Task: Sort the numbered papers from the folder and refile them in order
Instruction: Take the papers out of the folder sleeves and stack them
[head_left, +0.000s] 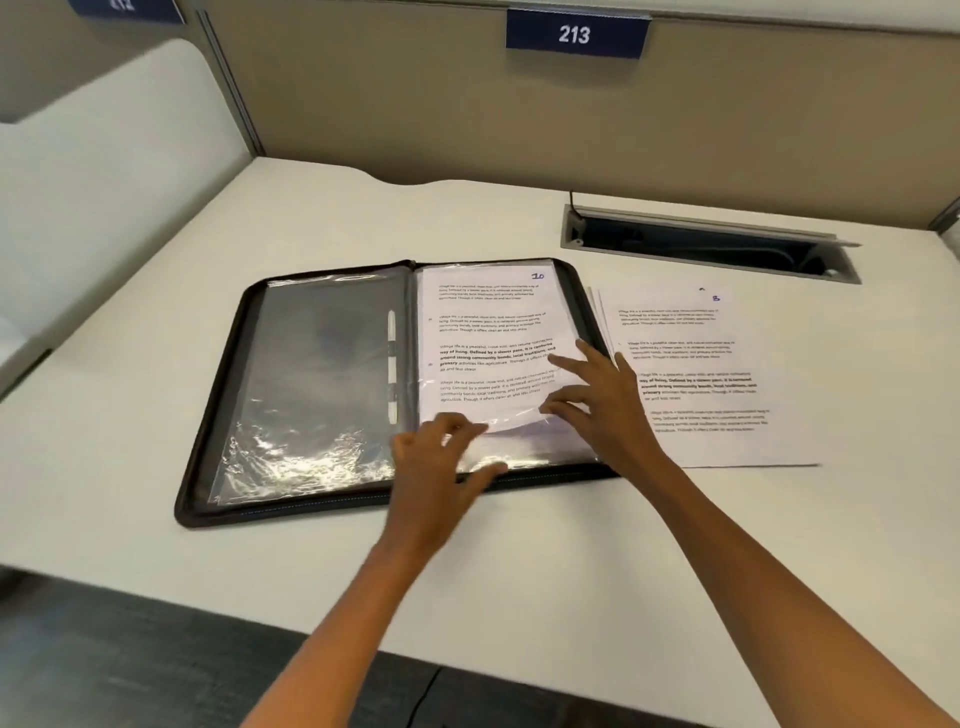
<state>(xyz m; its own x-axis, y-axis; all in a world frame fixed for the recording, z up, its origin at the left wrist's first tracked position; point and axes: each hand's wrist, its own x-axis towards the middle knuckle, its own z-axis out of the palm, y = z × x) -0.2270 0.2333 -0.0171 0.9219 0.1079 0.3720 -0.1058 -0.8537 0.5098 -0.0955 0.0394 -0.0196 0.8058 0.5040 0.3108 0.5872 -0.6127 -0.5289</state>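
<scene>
A black zip folder lies open on the white desk, with clear plastic sleeves on both sides. The right sleeve holds a printed sheet marked 10, slid most of the way in, its lower edge slightly curled. My left hand pinches the bottom edge of that clear sleeve between thumb and fingers. My right hand lies with fingers spread flat on the lower right part of the sheet. To the right of the folder rests a stack of loose printed papers, the top one marked 8.
A grey cable tray with its lid up is sunk into the desk behind the loose papers. Beige partition walls stand at the back, one carrying a blue sign reading 213. The desk's front edge runs below my forearms.
</scene>
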